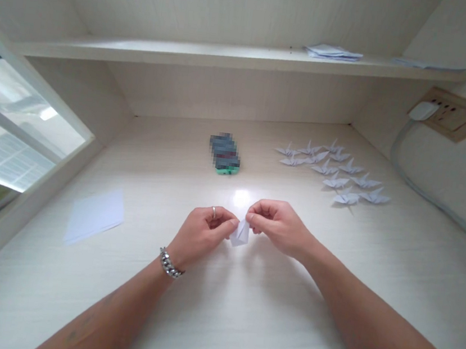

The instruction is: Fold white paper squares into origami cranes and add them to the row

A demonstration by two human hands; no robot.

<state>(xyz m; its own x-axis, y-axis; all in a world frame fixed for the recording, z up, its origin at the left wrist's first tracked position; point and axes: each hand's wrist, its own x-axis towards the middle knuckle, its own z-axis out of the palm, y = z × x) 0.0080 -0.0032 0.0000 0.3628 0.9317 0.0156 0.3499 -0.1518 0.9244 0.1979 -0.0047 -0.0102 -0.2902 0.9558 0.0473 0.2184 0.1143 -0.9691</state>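
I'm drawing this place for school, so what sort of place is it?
Probably an indoor desk nook: there's a shelf above the desktop, a wall socket with a plug, and paper cranes.

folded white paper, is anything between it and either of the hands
Nothing visible: the left hand and right hand both pinch the folded white paper directly. The pixelated dark object lies farther back, apart from them.

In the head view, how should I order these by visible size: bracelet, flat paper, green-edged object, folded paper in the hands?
From largest to smallest:
1. Flat paper
2. Green-edged object
3. Folded paper and bracelet: these look too alike to rank.
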